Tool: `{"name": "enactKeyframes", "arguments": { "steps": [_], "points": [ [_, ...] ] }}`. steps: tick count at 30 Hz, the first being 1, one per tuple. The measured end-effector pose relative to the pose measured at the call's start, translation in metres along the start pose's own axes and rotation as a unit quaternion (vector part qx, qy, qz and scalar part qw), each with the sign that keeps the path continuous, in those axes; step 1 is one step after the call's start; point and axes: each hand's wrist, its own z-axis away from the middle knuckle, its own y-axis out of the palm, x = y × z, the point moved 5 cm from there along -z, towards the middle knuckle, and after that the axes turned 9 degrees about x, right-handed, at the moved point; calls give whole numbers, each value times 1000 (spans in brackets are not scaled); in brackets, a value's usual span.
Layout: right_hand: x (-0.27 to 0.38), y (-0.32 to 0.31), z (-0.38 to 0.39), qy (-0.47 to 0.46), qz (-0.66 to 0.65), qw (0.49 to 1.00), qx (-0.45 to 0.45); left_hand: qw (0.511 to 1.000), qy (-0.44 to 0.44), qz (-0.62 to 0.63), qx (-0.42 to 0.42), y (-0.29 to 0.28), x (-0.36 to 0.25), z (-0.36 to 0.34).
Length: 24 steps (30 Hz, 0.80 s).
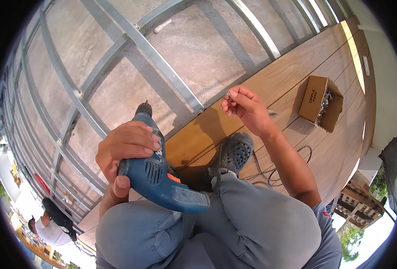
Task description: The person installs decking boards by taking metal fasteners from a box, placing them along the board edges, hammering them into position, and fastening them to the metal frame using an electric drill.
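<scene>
My left hand point(125, 147) is wrapped round the body of a blue power drill point(187, 197), above my knees. The drill's chuck point(144, 107) points away from me toward the metal frame, and an orange trigger shows on its underside. My right hand point(248, 106) is closed in a pinch over the edge of the wood-look planks point(292, 85). Between its thumb and forefinger is a small metal fastener point(228, 94), too small to tell its exact kind. The closest bar point(171, 80) of the frame ends just left of that hand.
An open cardboard box point(313, 96) of small metal pieces stands on the planks at right. A dark cord point(270, 177) loops beside my shoe point(237, 152). Galvanised bars point(95, 85) cross over concrete point(198, 40) at left and ahead. Another person point(52, 224) is at far lower left.
</scene>
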Motion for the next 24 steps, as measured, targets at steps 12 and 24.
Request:
{"name": "enactKeyframes", "arguments": {
  "steps": [12, 24],
  "points": [
    [-44, 66, -76, 115, 53, 974, 186, 961, 110, 34, 250, 46, -27, -2],
    [-68, 74, -92, 142, -93, 956, 240, 962, 125, 34, 240, 53, -33, -2]
  ]
}}
